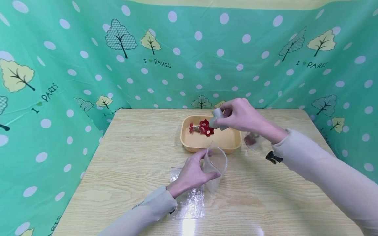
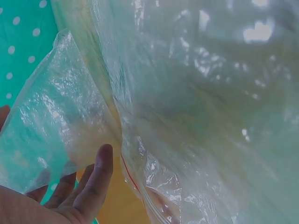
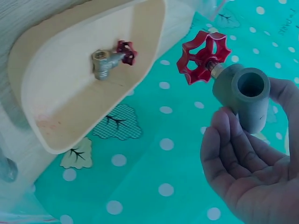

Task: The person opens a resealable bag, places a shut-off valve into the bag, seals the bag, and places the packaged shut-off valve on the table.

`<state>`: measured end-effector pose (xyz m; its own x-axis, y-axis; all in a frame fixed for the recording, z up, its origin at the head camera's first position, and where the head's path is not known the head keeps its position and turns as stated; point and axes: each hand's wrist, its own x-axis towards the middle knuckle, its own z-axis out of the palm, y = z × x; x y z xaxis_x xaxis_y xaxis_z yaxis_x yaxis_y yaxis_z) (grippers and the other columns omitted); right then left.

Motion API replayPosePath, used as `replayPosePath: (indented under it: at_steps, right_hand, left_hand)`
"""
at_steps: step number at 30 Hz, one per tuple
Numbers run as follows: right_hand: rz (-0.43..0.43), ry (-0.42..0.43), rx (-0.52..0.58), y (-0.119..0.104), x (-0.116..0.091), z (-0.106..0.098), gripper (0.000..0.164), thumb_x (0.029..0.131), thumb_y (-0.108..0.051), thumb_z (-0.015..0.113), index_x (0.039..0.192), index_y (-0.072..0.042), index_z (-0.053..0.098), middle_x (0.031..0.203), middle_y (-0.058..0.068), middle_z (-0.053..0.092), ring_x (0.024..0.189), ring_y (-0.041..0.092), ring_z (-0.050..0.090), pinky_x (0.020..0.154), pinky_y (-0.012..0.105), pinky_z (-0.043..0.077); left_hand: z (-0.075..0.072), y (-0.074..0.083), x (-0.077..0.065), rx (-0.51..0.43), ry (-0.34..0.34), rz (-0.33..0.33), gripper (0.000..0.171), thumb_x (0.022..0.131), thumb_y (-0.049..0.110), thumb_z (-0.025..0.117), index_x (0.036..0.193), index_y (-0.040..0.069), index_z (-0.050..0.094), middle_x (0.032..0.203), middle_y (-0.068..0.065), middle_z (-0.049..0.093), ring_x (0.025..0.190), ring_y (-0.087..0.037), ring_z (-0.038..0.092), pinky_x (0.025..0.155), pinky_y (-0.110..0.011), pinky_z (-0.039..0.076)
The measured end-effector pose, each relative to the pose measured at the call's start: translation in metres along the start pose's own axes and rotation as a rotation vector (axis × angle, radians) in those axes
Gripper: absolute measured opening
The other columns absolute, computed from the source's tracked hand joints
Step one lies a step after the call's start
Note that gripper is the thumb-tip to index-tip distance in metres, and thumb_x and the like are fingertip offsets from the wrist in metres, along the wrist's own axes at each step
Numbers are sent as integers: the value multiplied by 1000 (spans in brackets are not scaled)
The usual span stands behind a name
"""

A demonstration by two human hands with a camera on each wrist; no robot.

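Observation:
My right hand (image 1: 240, 116) grips a grey plastic valve (image 3: 250, 98) above the tray. The valve's red handwheel (image 3: 203, 56) points away from the palm, and its round socket faces the right wrist camera. Lower down, my left hand (image 1: 195, 172) holds a clear plastic bag (image 1: 217, 162) by its mouth, which gapes wide between thumb and fingers. Film covers part of the left fingers (image 2: 96, 184) in the left wrist view. Inside the beige tray (image 1: 189, 146) lies a brass valve (image 3: 100, 65) with a smaller red handwheel.
A flat clear zip bag (image 1: 192, 206) lies on the wooden table (image 1: 133, 147) beneath my left hand. Right of the tray sits another clear bag with a red-handled item (image 1: 251, 140) inside. A green dotted curtain (image 1: 183, 75) closes off the back and sides.

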<state>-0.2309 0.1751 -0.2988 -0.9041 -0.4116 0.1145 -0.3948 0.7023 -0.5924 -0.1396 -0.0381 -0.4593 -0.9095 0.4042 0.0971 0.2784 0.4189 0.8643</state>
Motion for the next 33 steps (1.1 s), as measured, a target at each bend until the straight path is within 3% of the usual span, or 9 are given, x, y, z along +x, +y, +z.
replayPosePath:
  at_steps: [4, 10, 13, 19, 22, 29, 33]
  right_hand:
    - [22, 17, -14, -8, -7, -6, 25, 82, -35, 89, 83, -14, 75, 68, 0, 67, 63, 19, 60, 55, 32, 48]
    - [38, 11, 7, -20, -20, -16, 29, 81, -41, 91, 85, -16, 76, 68, 0, 68, 63, 21, 59, 53, 32, 43]
    - [70, -24, 36, -27, -27, -21, 31, 82, -41, 89, 93, -14, 77, 73, 3, 70, 64, 21, 60, 51, 33, 47]
    - [183, -122, 172, -38, -44, -28, 38, 84, -35, 89, 110, -11, 75, 81, 10, 71, 49, 26, 58, 41, 40, 52]
    - [157, -131, 172, -39, -49, -27, 36, 85, -31, 87, 113, -10, 76, 81, 9, 71, 48, 24, 56, 41, 36, 50]
    - [102, -122, 107, -36, -59, -21, 30, 86, -24, 86, 109, -5, 78, 79, 3, 72, 58, 21, 59, 45, 30, 47]
    - [101, -128, 107, -34, -64, -18, 32, 87, -25, 86, 109, -4, 79, 77, 3, 71, 60, 19, 58, 47, 28, 47]
  left_hand:
    - [-1, 0, 0, 3, 1, -24, 77, 73, 25, 95, 142, 15, 61, 132, -5, 69, 117, -17, 63, 99, -47, 54]
    - [-1, 0, 0, 9, 3, -49, 78, 73, 29, 94, 142, 15, 60, 131, -6, 69, 116, -16, 63, 98, -45, 55]
    - [0, -1, 1, 2, 5, -55, 80, 74, 30, 94, 144, 12, 59, 131, -7, 68, 117, -17, 63, 97, -45, 55]
    - [-1, 1, 2, 13, 5, -46, 78, 74, 31, 94, 141, 13, 59, 132, -7, 67, 116, -19, 64, 94, -42, 58]
    - [-2, 1, 2, 29, 13, -50, 70, 74, 32, 94, 134, 15, 62, 125, -4, 69, 110, -17, 65, 89, -38, 58]
    - [-1, -1, 3, 4, 24, -25, 67, 74, 27, 95, 132, 33, 62, 122, 10, 69, 114, -11, 63, 98, -43, 53]
    - [-2, -1, 3, 18, 31, -27, 66, 74, 29, 95, 131, 33, 63, 121, 16, 67, 115, -10, 62, 100, -44, 51]
